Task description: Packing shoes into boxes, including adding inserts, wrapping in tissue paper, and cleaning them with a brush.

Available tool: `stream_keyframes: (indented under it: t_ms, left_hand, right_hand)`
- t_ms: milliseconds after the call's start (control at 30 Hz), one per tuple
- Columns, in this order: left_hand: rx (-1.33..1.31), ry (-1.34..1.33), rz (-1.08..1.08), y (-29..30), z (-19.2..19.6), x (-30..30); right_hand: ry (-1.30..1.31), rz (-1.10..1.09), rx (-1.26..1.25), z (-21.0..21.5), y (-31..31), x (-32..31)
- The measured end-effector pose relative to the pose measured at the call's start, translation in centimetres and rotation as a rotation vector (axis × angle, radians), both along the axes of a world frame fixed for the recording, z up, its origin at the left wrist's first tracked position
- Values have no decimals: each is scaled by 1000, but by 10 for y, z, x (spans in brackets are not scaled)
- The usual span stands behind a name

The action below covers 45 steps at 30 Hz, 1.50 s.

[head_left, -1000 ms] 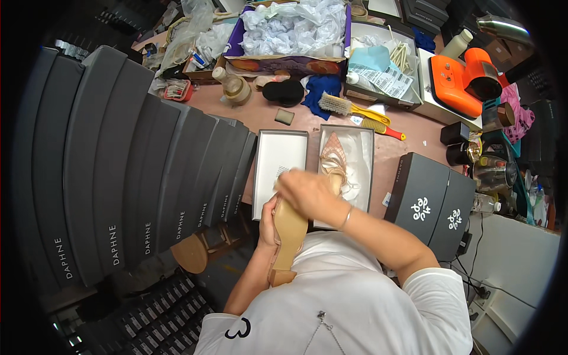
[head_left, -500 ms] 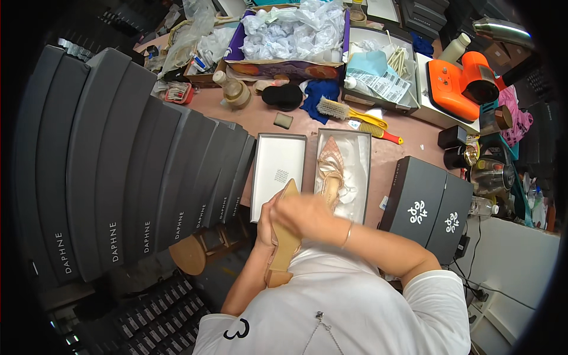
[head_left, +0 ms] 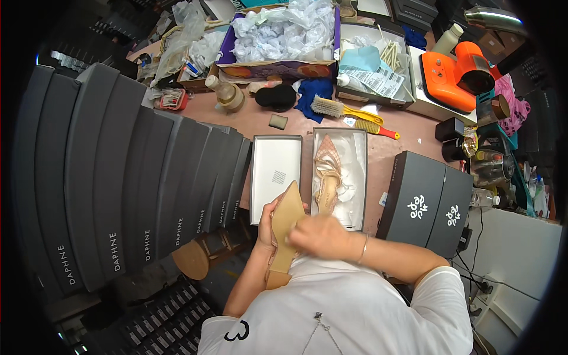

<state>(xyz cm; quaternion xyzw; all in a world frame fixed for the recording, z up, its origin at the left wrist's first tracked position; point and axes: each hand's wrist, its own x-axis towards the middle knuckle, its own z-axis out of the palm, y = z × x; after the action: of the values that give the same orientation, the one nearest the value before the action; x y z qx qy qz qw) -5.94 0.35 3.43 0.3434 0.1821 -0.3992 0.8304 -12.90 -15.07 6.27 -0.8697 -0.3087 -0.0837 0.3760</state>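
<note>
My left hand (head_left: 265,228) is closed round a pointed heeled shoe (head_left: 286,216), its tan sole turned up toward me. My right hand (head_left: 324,238) is closed like a fist against the right edge of that sole. It is slightly blurred, and anything inside its fingers is hidden. Just beyond lies a matching pink checked shoe (head_left: 329,158) with a strap, toe pointing away, on white tissue in an open shoebox (head_left: 365,177). Left of it rests a white-lined box lid (head_left: 276,157).
Tall stacks of dark grey shoeboxes (head_left: 139,177) stand at the left. Two closed dark boxes (head_left: 414,195) sit at the right. Farther back are brushes (head_left: 349,111), a bottle (head_left: 228,94), a carton of crumpled tissue (head_left: 278,68) and an orange machine (head_left: 447,80).
My right hand has moved down and to the right along the sole, uncovering its toe end. My left hand keeps hold of the shoe. The whole view has shifted slightly.
</note>
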Motion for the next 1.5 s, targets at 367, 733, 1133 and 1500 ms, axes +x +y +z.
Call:
stream_keyframes:
  t_ms: [367,733,1133,1500]
  left_hand:
    - [38,-27,-93,1,-12,0]
    - [1099,-1643,-738,-56,-15,56]
    - [1195,-1405,-789,-107,-84,-9]
    - [-248,-301,-429,-13,26,-9]
  right_hand:
    - [-66,-173,43,6,-4,21]
    - [788,-756,835,-66,-143,37]
    - [1197,-529,1907,-68,-129,34]
    - [690,-511,1021,-41,-119,128]
